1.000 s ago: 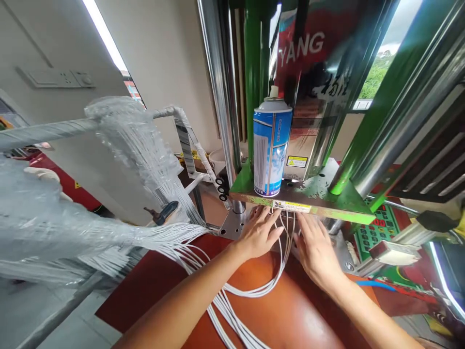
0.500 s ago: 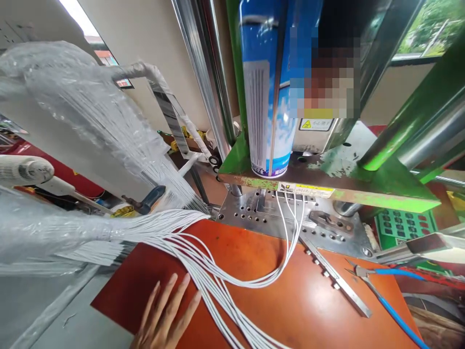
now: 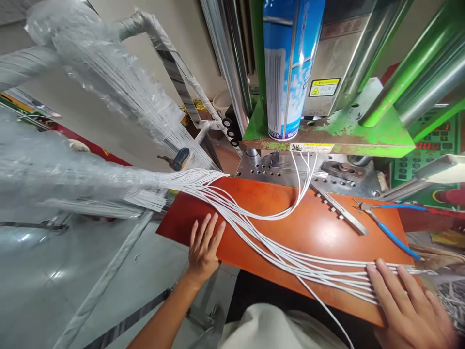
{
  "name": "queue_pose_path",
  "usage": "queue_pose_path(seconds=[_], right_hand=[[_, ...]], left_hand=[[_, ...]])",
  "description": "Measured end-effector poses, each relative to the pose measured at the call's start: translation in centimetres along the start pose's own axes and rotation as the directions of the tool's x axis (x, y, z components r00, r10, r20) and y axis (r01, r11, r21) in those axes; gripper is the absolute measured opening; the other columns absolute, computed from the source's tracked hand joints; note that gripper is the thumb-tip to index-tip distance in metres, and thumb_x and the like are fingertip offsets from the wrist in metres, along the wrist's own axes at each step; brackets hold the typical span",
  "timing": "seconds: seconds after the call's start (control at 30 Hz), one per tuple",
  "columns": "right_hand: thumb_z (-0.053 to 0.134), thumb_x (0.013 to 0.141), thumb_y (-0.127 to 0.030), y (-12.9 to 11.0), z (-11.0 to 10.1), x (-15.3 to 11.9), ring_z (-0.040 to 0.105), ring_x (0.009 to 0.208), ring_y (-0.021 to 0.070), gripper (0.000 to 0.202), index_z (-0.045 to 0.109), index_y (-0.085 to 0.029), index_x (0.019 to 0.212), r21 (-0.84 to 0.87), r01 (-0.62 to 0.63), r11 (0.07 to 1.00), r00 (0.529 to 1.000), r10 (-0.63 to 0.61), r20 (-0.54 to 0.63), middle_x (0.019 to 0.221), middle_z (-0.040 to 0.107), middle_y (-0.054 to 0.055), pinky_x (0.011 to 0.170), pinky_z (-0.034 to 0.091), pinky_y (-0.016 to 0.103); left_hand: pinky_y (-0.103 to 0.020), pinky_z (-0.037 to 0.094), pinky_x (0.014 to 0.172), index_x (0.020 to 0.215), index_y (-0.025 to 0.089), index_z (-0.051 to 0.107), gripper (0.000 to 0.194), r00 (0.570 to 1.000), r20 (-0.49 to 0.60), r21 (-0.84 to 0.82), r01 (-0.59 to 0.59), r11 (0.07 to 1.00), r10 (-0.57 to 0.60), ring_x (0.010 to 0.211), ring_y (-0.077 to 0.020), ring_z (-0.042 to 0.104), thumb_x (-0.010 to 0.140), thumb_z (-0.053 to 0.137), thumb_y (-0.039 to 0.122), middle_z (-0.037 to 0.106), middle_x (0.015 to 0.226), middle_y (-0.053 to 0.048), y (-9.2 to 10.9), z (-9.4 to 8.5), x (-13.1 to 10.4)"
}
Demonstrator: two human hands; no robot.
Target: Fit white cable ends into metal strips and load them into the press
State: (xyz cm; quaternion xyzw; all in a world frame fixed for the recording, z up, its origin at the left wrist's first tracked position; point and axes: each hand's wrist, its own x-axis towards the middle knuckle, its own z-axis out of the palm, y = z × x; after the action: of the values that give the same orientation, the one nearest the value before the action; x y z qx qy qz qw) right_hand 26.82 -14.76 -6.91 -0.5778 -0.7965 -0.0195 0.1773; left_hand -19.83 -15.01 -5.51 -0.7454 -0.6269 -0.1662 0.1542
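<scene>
My left hand rests with fingers spread on the left front edge of the orange board, just beside a bundle of white cables. At the board's right end my right hand lies flat, fingers stretched over the cable ends. Several cables curve up to the metal plate under the green press. A metal bar with small studs and pliers with blue handles lie on the board's right part.
A blue spray can stands on the press ledge. Plastic-wrapped cable bundles hang over a wrapped frame on the left. A green control panel with a red button is at the right. A dark-handled tool sits behind the cables.
The view has shifted, so the board sits higher and farther right. My right hand has come into view on the cable ends. My left hand remains at the board's left front.
</scene>
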Motion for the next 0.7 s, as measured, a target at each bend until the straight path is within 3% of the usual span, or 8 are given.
queue_pose_path(seconds=[0.17, 0.27, 0.37, 0.43, 0.57, 0.7], right_hand=[[0.047, 0.088, -0.011, -1.5, -1.0, 0.6, 0.034, 0.150, 0.0413, 0.088, 0.016, -0.030, 0.167, -0.012, 0.024, 1.000, 1.000, -0.024, -0.003, 0.165, 0.036, 0.007, 0.118, 0.030, 0.069], [0.047, 0.090, -0.015, -0.4, -1.2, 0.2, 0.032, 0.151, 0.0431, 0.086, 0.014, -0.031, 0.167, 0.002, 0.071, 0.998, 0.997, -0.071, 0.006, 0.164, 0.038, 0.009, 0.116, 0.027, 0.074], [0.050, 0.094, -0.033, 1.3, -1.6, 0.2, 0.028, 0.152, 0.0446, 0.078, 0.020, -0.028, 0.167, 0.071, 0.162, 0.984, 0.986, -0.164, 0.018, 0.160, 0.043, 0.013, 0.115, 0.024, 0.071], [0.052, 0.096, -0.045, 1.2, -2.1, 1.1, 0.031, 0.151, 0.0424, 0.076, 0.027, -0.025, 0.164, 0.152, 0.223, 0.963, 0.973, -0.228, 0.015, 0.157, 0.047, 0.015, 0.116, 0.027, 0.065], [0.056, 0.098, -0.045, -3.4, -3.1, 4.5, 0.054, 0.130, 0.0322, 0.054, 0.048, -0.022, 0.146, 0.284, 0.287, 0.915, 0.951, -0.308, 0.030, 0.146, 0.055, 0.014, 0.106, 0.045, 0.048], [0.070, 0.091, -0.035, -9.0, -3.0, 7.0, 0.057, 0.098, 0.0269, 0.025, 0.058, -0.022, 0.110, 0.281, 0.335, 0.899, 0.911, -0.385, 0.146, 0.113, 0.062, 0.010, 0.082, 0.049, 0.040]], left_hand=[[-0.063, 0.026, 0.125, 0.162, 0.021, 0.030, 0.073, 0.999, 0.007, -0.017, 0.037, 0.999, -0.037, 0.155, -0.0339, 0.028, 0.092, 0.047, 0.008, 0.039, 0.162, -0.018, 0.8, -0.5, -0.2], [-0.064, 0.025, 0.124, 0.159, 0.015, 0.035, 0.074, 0.999, 0.050, -0.072, 0.006, 0.997, -0.002, 0.156, -0.0397, 0.022, 0.094, 0.065, 0.033, 0.034, 0.163, -0.023, 1.9, -1.4, 0.0], [-0.063, 0.028, 0.123, 0.156, 0.014, 0.039, 0.092, 0.980, 0.113, -0.202, -0.140, 0.969, 0.165, 0.156, -0.0423, 0.018, 0.086, 0.073, 0.063, 0.031, 0.164, -0.024, 3.6, -2.5, 0.9], [-0.060, 0.029, 0.124, 0.154, 0.016, 0.043, 0.091, 0.951, 0.137, -0.267, -0.235, 0.935, 0.278, 0.157, -0.0408, 0.018, 0.085, 0.071, 0.068, 0.033, 0.164, -0.022, 5.0, -3.0, 2.3], [-0.057, 0.032, 0.124, 0.139, 0.017, 0.058, 0.061, 0.939, 0.130, -0.288, -0.271, 0.918, 0.318, 0.156, -0.0353, 0.023, 0.092, 0.071, 0.051, 0.039, 0.161, -0.019, 6.7, -3.4, 5.8], [-0.057, 0.033, 0.124, 0.104, 0.017, 0.069, 0.030, 0.922, 0.116, -0.340, -0.313, 0.887, 0.370, 0.155, -0.0360, 0.025, 0.090, 0.076, 0.043, 0.042, 0.158, -0.016, 7.2, -3.2, 7.4]])
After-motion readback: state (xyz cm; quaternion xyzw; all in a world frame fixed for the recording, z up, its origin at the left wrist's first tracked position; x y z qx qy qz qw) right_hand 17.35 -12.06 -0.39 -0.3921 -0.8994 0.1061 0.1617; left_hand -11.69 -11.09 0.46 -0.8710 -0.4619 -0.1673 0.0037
